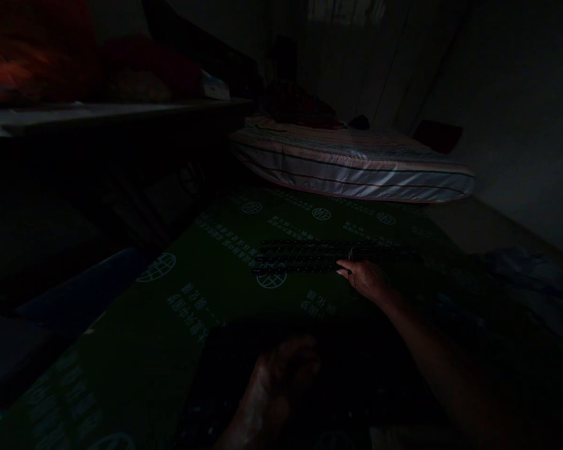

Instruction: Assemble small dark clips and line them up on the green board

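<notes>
A: Where do we locate the rods (300, 258)?
B: Parallel on our green, printed board (248, 306): slender, dark, pale-flecked. Our right grip (366, 279) pinches the nearest rod (304, 270); our left grip (284, 372), shadowed, we cannot determine.

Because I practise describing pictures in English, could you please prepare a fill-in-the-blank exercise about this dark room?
1. The printed surface under the dark strips is coloured ____.
2. The round white emblems printed on it look like ____.
3. The hand at the dark strips is the person's ____ one.
4. Along the side of the mattress run long ____.

Missing words: green; globes; right; stripes.
</notes>
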`<state>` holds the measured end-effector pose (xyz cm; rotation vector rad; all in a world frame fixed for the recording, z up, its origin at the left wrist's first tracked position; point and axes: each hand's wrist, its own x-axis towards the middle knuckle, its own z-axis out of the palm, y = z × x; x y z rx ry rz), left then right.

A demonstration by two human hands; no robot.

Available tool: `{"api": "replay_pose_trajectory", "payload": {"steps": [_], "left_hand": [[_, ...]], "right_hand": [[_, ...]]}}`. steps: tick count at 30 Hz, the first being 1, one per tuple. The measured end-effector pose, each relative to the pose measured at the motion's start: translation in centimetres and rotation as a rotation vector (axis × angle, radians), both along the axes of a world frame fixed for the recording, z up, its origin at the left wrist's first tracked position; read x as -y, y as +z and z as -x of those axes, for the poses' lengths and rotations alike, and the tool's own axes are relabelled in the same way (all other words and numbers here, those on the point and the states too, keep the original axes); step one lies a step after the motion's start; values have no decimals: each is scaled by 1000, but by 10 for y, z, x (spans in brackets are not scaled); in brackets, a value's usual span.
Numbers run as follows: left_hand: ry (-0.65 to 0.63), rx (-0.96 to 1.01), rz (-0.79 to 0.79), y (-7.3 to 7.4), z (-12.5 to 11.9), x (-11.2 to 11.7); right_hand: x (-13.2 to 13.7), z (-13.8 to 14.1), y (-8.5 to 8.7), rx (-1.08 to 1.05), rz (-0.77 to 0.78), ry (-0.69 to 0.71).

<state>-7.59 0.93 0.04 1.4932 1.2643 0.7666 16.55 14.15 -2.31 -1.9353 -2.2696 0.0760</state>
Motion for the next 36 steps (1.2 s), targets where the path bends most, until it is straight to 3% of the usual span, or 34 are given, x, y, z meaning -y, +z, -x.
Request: {"api": "replay_pose_trajectory", "payload": {"steps": [29, 36], "left_hand": [[-29, -21, -15, -5, 2, -2], [-34, -9, -12, -4, 0, 0]], "right_hand": [[1, -2, -1, -32, -22, 7], [3, -20, -8, -287, -193, 2]]}}
